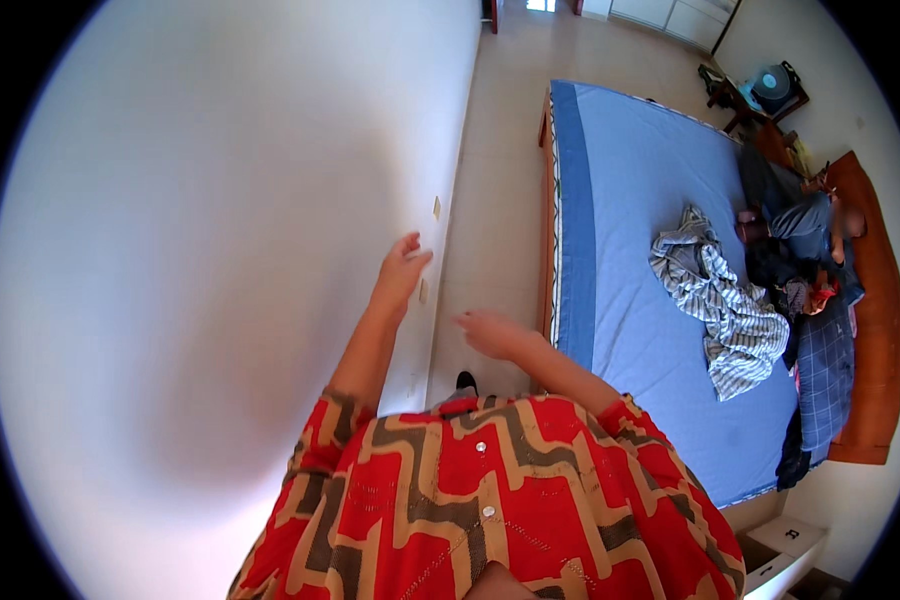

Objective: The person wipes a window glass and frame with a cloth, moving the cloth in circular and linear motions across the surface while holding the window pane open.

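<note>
My left hand (402,270) is raised in front of me, close to the white wall (240,200). Its thumb and fingers are apart, with nothing visible between them. Two small pale wall plates (437,208) sit low on the wall near that hand, one beyond it and one just below its fingers. To its right, my right hand (492,333) hangs over the floor, between the wall and the bed. It is smeared by motion, and I see no object in it. Both forearms come out of red patterned sleeves.
A bed (630,170) with a blue sheet fills the right side. On it lie a crumpled striped blanket (730,320) and a dark checked pillow (827,380). Another person (805,220) rests against the wooden headboard (875,340). Beyond stands a fan (772,84); a white box (785,550) is at lower right.
</note>
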Demonstrator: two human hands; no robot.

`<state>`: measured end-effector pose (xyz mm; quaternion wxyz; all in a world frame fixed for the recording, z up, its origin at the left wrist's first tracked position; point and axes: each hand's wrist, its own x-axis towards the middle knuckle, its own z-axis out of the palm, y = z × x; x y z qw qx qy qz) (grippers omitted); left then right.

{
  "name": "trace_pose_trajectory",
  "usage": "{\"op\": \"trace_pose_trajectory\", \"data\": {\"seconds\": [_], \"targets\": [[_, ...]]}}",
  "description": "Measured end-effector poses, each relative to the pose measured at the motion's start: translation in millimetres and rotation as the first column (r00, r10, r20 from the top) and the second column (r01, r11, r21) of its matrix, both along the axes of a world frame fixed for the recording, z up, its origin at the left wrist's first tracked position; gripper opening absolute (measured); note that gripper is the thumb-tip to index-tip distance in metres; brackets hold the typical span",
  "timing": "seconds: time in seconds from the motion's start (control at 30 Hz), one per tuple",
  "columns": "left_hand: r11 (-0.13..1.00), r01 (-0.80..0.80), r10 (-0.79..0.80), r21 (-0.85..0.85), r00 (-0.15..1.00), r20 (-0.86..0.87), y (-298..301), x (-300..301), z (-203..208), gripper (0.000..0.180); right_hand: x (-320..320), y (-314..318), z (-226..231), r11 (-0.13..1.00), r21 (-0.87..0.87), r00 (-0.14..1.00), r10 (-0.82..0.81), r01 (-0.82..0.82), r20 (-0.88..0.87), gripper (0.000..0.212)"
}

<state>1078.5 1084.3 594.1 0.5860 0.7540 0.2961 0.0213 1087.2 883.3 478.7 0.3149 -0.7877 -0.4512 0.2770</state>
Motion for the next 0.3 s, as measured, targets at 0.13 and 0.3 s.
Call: {"op": "trace_pose_trajectory", "data": {"seconds": [0.13,0.3], "targets": [[0.972,-0.178,0.182,-0.153,0.983,0.013,50.3,93.7,-44.9,0.065,52.7,-14.5,-6.6,0.979,0.145,0.99,-0.138,0.142,-0.038,0.041],[0.78,-0.481,0.411,-0.401,0.876,-0.253,79.6,114.2,-120.7,0.047,-9.1,-147.1,-183.5,0.795,-0.007,0.795,-0.607,0.607,0.005,0.039]]}}
